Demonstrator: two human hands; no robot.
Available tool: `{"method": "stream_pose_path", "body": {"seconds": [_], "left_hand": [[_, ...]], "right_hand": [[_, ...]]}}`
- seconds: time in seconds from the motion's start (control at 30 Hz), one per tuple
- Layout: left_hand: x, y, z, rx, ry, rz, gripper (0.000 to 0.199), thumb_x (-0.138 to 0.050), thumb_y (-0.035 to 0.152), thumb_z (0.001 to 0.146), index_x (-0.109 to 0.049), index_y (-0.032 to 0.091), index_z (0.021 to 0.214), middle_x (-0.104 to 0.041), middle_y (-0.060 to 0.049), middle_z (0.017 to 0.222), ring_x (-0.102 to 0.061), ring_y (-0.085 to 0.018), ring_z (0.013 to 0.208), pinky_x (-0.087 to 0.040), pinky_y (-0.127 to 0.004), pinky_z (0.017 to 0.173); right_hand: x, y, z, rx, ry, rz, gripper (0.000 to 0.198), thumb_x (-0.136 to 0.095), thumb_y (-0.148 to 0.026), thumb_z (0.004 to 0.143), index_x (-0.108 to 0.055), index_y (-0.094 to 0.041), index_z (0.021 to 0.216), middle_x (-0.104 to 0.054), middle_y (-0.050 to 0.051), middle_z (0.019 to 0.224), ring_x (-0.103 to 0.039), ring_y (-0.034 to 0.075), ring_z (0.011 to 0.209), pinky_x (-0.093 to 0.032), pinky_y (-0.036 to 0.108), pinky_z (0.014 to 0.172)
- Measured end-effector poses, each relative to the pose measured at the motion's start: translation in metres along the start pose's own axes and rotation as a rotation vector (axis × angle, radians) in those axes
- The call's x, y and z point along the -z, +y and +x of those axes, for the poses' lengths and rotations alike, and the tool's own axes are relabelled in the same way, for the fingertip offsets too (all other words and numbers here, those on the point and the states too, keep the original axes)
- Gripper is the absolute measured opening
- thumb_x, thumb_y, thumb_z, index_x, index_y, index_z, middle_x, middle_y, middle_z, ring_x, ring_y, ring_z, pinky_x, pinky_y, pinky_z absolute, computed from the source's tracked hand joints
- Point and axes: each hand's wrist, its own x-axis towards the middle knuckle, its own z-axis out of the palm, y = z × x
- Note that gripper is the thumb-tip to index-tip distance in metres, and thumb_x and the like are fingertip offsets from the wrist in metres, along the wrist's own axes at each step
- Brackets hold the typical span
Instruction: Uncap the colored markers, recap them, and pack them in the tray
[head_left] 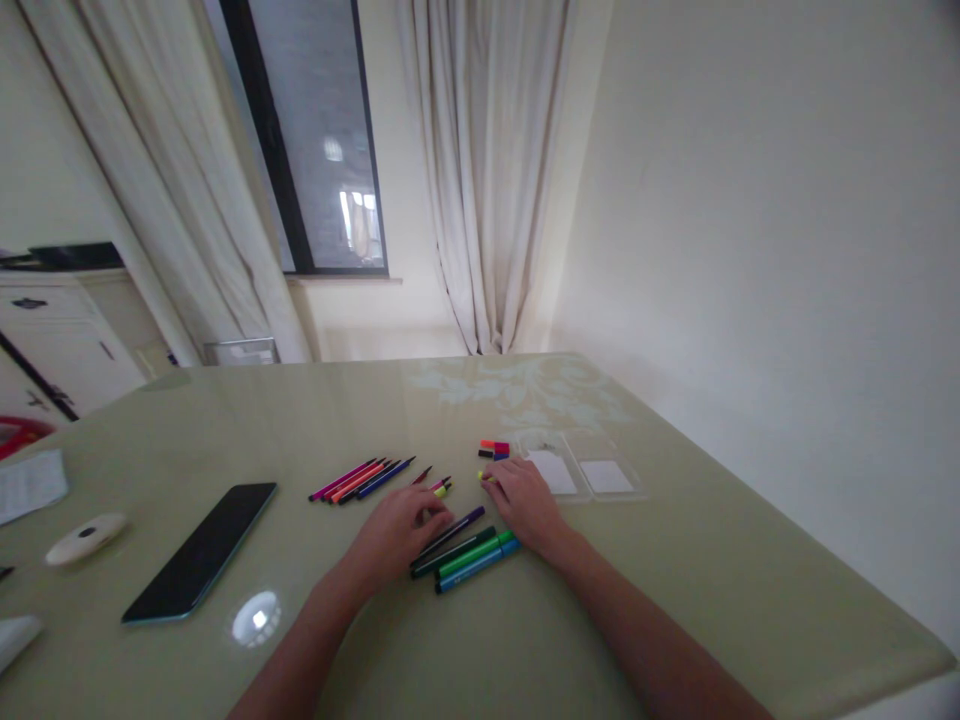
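Observation:
My left hand (pixel 399 532) is closed, with a yellow marker (pixel 441 491) showing beyond its fingers, bare tip pointing right. Most of that marker is hidden by the hand. Just to the right, my right hand (pixel 525 497) pinches a small yellow marker cap (pixel 482 477). Below and between the hands lie capped markers: a purple one (pixel 469 521), a dark green one (pixel 472 546), a green one (pixel 469 560) and a blue one (pixel 476 569). Several uncapped markers (pixel 360 481) lie in a row to the left. Loose caps (pixel 494 449) sit together beyond my right hand.
A clear plastic case (pixel 636 487) with white inserts lies open at the right. On the left are a black phone (pixel 201 552), a white oval object (pixel 86 540) and a white paper or cloth (pixel 31 486). The table (pixel 600 640) runs along a wall at right.

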Motion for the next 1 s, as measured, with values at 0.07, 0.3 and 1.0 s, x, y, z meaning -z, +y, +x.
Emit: {"method": "stream_pose_path", "body": {"seconds": [0.07, 0.3, 1.0], "left_hand": [[0.000, -0.006, 0.001, 0.054, 0.080, 0.046, 0.028, -0.053, 0.039, 0.097, -0.074, 0.021, 0.093, -0.071, -0.006, 0.094, -0.065, -0.023, 0.090, -0.046, -0.033, 0.080], [-0.006, -0.019, -0.001, 0.113, 0.130, 0.192, 0.015, -0.059, 0.032, 0.093, -0.069, 0.021, 0.096, -0.068, -0.006, 0.103, -0.061, -0.026, 0.099, -0.045, -0.034, 0.083], [-0.013, 0.007, 0.001, -0.023, 0.147, -0.199, 0.020, -0.050, 0.036, 0.099, -0.064, 0.023, 0.101, -0.069, -0.004, 0.097, -0.064, -0.021, 0.090, -0.047, -0.032, 0.081]], "right_hand": [[-0.003, 0.000, 0.001, 0.026, -0.031, 0.026, 0.009, -0.064, -0.018, 0.096, -0.072, -0.019, 0.100, -0.075, 0.007, 0.101, -0.065, 0.024, 0.102, -0.045, 0.036, 0.093], [-0.008, -0.001, 0.001, 0.066, -0.032, 0.142, 0.013, -0.067, -0.011, 0.091, -0.070, -0.020, 0.100, -0.075, 0.007, 0.101, -0.065, 0.025, 0.101, -0.046, 0.038, 0.094], [0.015, -0.014, -0.003, -0.103, 0.036, 0.780, 0.018, -0.068, -0.035, 0.090, -0.070, -0.022, 0.103, -0.075, 0.005, 0.095, -0.070, 0.021, 0.087, -0.056, 0.034, 0.080]]}}
